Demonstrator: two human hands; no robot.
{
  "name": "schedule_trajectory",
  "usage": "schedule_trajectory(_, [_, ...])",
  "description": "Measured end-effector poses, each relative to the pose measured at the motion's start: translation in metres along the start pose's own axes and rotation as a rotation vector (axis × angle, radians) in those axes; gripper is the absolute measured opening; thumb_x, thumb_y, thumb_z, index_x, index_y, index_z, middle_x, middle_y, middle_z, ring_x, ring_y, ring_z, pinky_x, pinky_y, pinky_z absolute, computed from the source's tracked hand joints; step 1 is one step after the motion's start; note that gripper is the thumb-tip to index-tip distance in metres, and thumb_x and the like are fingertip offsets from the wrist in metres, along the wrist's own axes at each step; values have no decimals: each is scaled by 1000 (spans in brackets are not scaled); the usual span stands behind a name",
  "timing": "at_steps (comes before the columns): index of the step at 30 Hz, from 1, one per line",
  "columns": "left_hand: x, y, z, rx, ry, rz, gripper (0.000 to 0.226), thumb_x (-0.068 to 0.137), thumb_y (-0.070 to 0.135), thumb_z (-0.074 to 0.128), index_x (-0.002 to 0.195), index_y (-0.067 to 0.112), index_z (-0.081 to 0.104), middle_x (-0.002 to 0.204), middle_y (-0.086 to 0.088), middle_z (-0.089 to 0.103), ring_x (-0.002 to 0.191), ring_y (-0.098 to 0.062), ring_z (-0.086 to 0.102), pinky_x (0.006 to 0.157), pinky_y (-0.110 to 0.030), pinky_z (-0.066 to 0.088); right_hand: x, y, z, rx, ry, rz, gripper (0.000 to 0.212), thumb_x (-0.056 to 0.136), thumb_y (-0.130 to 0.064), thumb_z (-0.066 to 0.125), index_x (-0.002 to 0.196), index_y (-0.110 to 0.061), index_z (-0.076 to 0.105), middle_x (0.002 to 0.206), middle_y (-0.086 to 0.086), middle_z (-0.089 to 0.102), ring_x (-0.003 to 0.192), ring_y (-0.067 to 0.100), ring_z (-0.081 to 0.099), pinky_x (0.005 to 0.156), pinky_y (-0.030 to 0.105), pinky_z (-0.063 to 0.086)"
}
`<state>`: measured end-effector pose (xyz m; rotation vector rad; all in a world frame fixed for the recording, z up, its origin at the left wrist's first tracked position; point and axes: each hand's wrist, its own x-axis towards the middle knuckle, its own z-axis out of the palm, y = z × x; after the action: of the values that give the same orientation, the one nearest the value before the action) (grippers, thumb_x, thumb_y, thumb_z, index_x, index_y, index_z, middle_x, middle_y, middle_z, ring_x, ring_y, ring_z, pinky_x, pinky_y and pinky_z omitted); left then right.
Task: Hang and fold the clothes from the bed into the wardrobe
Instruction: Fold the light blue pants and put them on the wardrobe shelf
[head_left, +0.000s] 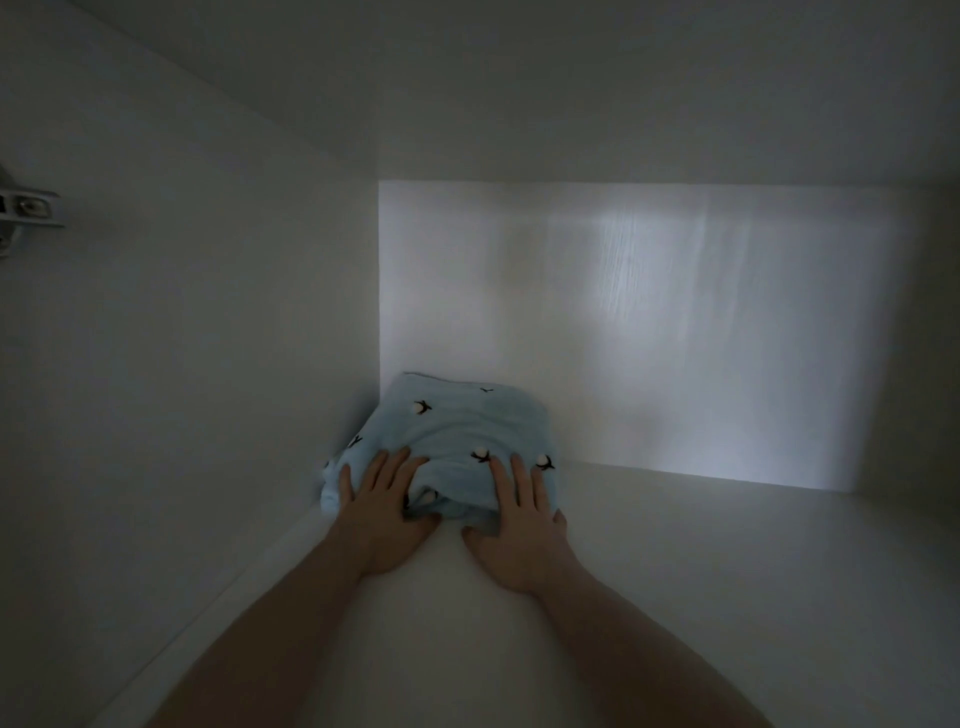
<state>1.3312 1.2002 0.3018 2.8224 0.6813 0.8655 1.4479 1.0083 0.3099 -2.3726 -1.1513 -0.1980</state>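
A folded light-blue garment (457, 431) with small white-and-black cotton-flower prints lies on the white wardrobe shelf (675, 571), pushed into the back left corner. My left hand (382, 512) lies flat on its near left part with straight fingers. My right hand (519, 530) lies flat on its near right edge, fingers straight, thumb on the shelf. Both forearms reach in from the bottom of the view.
The white wardrobe compartment is dim. Its left side wall (182, 364) carries a metal door hinge (26, 210) at the far left. The back panel (675, 322) is lit by a pale patch. The shelf to the right of the garment is bare.
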Motion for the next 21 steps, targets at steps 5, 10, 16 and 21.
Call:
schedule_trajectory(5, [-10, 10, -3, 144, 7, -16, 93, 82, 78, 16, 160, 30, 30, 167, -2, 27, 155, -32, 23, 120, -66, 6, -3, -3, -3, -3, -35, 14, 96, 93, -68, 48, 158, -44, -19, 168, -12, -23, 157, 26, -16, 123, 62, 9])
schedule_trajectory(10, [-50, 36, -33, 198, -169, -183, 106, 65, 78, -5, 163, 35, -5, 172, 2, -8, 158, -29, -12, 121, -56, -11, -30, -10, -16, -58, -93, 44, 87, 100, -63, 39, 162, -34, -14, 171, -2, -20, 158, 30, -13, 124, 62, 3])
schedule_trajectory(16, [-120, 72, -80, 116, -389, -229, 81, 99, 70, 29, 163, 35, -7, 171, 1, -16, 157, -29, -15, 125, -53, -9, -101, -17, -49, -125, -260, 54, 79, 102, -65, 26, 165, -26, -3, 172, 2, -11, 159, 28, -3, 127, 55, 1])
schedule_trajectory(21, [-182, 98, -109, 103, -566, -112, 77, 97, 75, 16, 163, 38, 1, 172, 5, -6, 158, -25, -6, 127, -48, -4, -179, -26, -77, -155, -345, 22, 74, 102, -67, 20, 165, -31, 2, 172, -1, -8, 159, 24, -1, 128, 48, -1])
